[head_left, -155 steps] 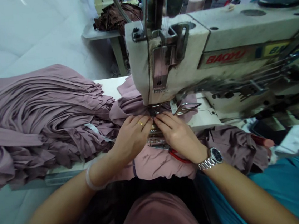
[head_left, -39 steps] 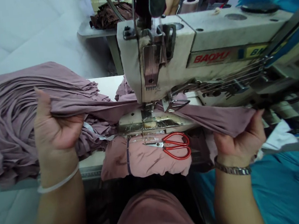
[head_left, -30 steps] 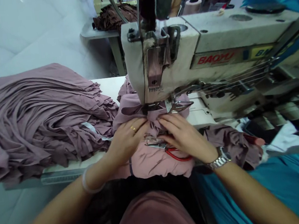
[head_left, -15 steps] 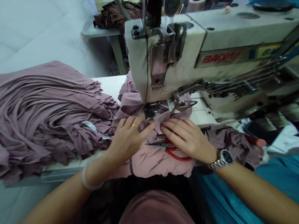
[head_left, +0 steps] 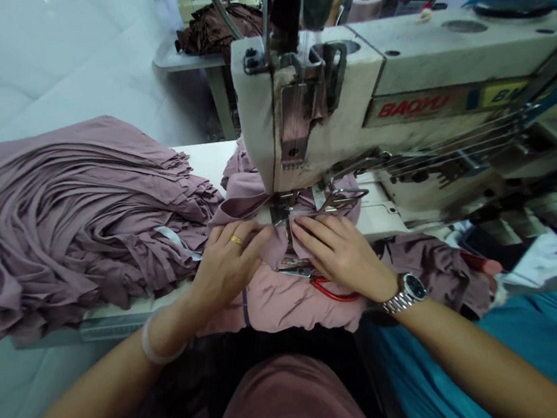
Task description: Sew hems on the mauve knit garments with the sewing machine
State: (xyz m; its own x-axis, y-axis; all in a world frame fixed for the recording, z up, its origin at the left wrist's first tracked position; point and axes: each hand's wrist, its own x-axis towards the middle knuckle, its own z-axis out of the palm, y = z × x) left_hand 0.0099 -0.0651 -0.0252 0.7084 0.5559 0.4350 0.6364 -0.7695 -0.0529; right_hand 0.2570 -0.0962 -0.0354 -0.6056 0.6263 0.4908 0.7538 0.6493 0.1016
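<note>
1. Since half a second ago, the left hand [head_left: 227, 262] has slid a little to the left, widening the gap between it and the right hand [head_left: 338, 249], which has barely shifted.
2. Mauve cloth [head_left: 275, 246] lies at the presser foot [head_left: 280, 209] of the sewing machine [head_left: 335, 135], its near edges showing between the two hands.
3. Left fingers are slightly spread and bent over the cloth; whether they pinch it, I cannot tell.
4. Right fingers lie close together, nearly straight, on the cloth; the thumb is hidden, so its grip cannot be told either.
5. Just below the right hand, red-handled scissors [head_left: 335, 290] rest on a pink padded bundle [head_left: 289, 305], partly covered by that hand.
6. To the left, a layered mauve stack [head_left: 82, 211] sits on the white surface [head_left: 205, 160].
7. Dark crumpled cloth [head_left: 426, 266] lies right of the right hand.
</note>
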